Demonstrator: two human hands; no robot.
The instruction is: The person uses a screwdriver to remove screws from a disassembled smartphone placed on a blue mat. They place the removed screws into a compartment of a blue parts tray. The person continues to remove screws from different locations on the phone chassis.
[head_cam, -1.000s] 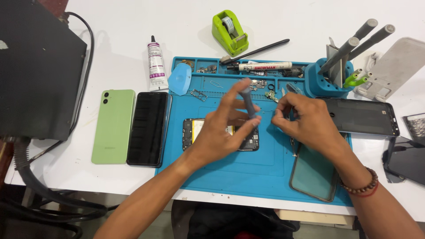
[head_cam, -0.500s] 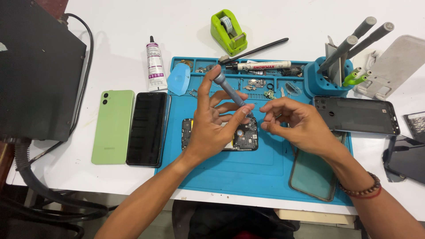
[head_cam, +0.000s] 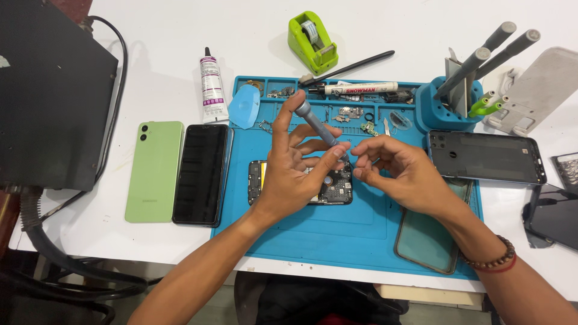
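My left hand point(head_cam: 295, 174) grips a grey precision screwdriver point(head_cam: 318, 127), its handle slanting up to the left and its tip pointing down to the right. My right hand point(head_cam: 400, 174) is beside the tip, thumb and forefinger pinched close at the bit; whether they hold a tiny part I cannot tell. Under both hands lies an opened phone point(head_cam: 331, 188) with its circuit board exposed, on a blue repair mat point(head_cam: 337, 241).
A green phone point(head_cam: 155, 170) and a black screen point(head_cam: 201, 173) lie left of the mat. Glue tube point(head_cam: 212, 89), green tape dispenser point(head_cam: 311, 41), marker point(head_cam: 361, 88), blue tool stand point(head_cam: 457, 102), dark back cover point(head_cam: 486, 157), glass panel point(head_cam: 430, 238), black box point(head_cam: 51, 96).
My left hand picked up the screwdriver and raised it over the opened phone. My right hand moved from the mat's tray area to the screwdriver tip.
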